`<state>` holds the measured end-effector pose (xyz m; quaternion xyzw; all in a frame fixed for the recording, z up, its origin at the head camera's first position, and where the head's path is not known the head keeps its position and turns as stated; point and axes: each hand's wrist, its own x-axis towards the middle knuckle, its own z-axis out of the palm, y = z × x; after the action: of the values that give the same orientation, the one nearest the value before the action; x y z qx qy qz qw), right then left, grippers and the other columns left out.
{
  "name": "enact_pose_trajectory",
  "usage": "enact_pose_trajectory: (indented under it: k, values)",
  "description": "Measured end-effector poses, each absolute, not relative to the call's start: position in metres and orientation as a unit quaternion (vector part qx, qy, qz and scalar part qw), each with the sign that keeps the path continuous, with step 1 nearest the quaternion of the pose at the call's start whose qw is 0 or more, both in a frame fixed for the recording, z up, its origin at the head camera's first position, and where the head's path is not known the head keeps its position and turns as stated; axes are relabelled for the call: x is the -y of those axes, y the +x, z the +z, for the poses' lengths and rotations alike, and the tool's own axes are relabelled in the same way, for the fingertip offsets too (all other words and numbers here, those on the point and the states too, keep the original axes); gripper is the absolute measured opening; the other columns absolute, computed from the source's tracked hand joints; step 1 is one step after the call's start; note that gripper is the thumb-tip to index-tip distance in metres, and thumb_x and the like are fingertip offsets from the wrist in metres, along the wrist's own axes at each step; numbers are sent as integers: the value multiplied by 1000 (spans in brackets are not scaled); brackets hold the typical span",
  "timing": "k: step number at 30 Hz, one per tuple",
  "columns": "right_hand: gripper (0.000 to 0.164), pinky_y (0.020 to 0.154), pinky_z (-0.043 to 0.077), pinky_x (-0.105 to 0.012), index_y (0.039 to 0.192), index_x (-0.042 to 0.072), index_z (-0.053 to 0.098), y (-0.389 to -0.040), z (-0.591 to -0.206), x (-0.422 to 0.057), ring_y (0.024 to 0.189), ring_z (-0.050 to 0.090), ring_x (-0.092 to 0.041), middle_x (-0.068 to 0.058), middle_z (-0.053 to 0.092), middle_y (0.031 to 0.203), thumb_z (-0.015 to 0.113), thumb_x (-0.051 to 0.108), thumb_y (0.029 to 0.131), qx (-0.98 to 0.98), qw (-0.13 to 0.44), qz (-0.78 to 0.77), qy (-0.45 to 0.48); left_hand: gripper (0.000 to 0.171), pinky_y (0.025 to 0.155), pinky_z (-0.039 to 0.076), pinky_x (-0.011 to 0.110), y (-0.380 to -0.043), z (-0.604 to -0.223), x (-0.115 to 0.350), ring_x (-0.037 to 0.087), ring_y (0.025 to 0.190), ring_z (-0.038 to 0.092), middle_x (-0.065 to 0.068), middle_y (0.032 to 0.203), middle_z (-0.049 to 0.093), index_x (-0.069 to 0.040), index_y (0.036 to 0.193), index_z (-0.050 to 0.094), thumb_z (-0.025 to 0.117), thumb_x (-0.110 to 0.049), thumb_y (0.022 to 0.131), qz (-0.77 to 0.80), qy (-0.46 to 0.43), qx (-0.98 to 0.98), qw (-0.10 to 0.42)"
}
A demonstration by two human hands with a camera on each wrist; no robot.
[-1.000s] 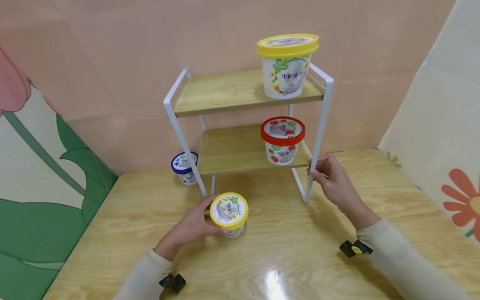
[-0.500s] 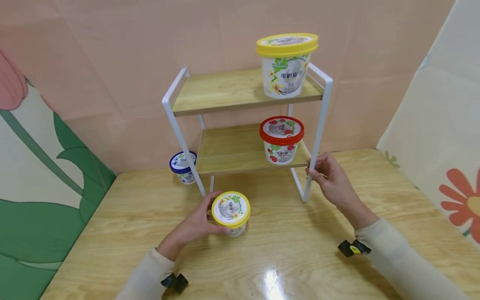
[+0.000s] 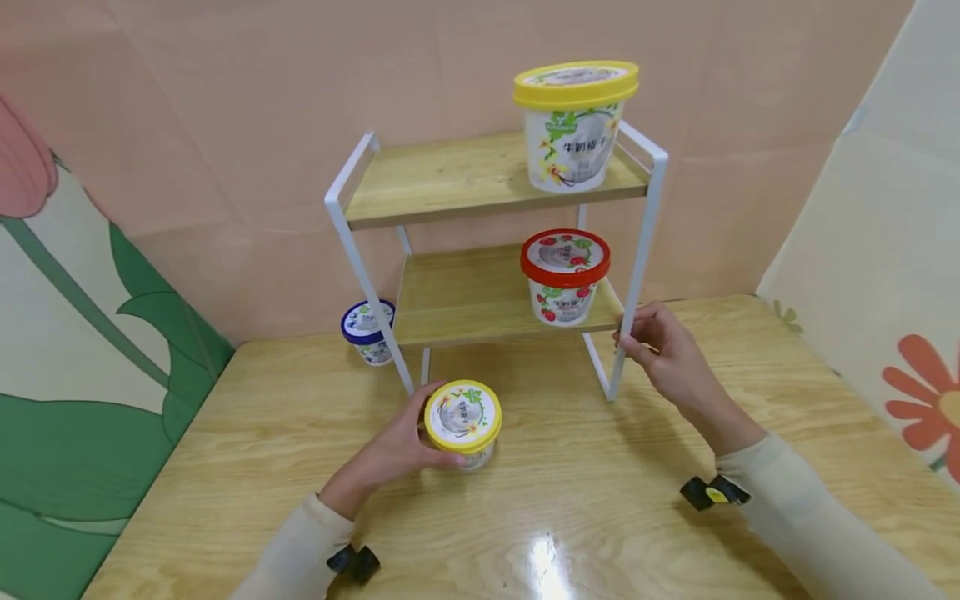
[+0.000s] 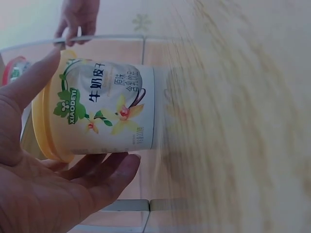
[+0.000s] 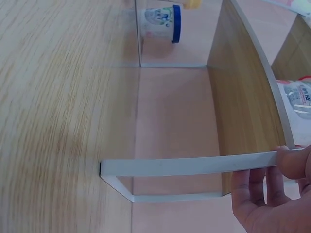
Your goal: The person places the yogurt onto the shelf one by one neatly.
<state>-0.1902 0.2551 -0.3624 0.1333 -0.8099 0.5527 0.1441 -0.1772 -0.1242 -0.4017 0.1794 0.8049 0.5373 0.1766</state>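
My left hand (image 3: 397, 443) grips a white tub with a yellow lid (image 3: 462, 417) from its left side, thumb in front. In the left wrist view, the fingers (image 4: 114, 177) curve around the printed tub (image 4: 104, 107). It stands at or very near the table surface; I cannot tell whether it touches. On the other side, my right hand (image 3: 667, 358) pinches the front right leg of a white-framed two-tier shelf rack (image 3: 442, 182). The right wrist view has the thumb and fingers (image 5: 243, 191) around that metal leg (image 5: 189, 165).
A larger yellow-lidded tub (image 3: 573, 137) stands on the upper shelf, right end. Below it a red-lidded tub (image 3: 564, 279) sits on the lower shelf. A blue-lidded tub (image 3: 367, 329) stands on the table (image 3: 247, 433) behind the rack's left leg.
My left hand and the yellow-lidded tub have shifted slightly to the right. My right hand stays on the rack's leg.
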Motion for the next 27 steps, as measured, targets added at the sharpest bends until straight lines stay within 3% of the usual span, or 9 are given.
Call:
enact_pose_trajectory:
  k: [6, 19, 27]
  values:
    - [19, 80, 54, -14, 116, -2, 47, -189, -362, -255, 88, 62, -4, 17, 63, 96, 55, 0, 99, 808, 137, 559, 124, 114, 116, 34, 51, -178, -403, 125, 31, 138, 43, 11, 148, 45, -11, 156, 20, 93, -24, 69, 540, 177, -803, 179]
    - [19, 77, 56, -16, 116, -4, 45, -191, -363, -255, 87, 62, -4, 16, 63, 95, 54, -1, 99, 807, 143, 558, 129, 108, 106, 43, 38, -178, -402, 124, 31, 134, 46, 14, 146, 46, -9, 155, 24, 91, -19, 71, 538, 188, -803, 172]
    - [21, 78, 57, -16, 117, -4, 45, -191, -363, -254, 86, 62, -4, 15, 63, 93, 55, 0, 99, 813, 148, 550, 124, 108, 114, 37, 48, -179, -402, 124, 32, 137, 44, 12, 148, 45, -9, 155, 23, 91, -19, 71, 536, 176, -807, 176]
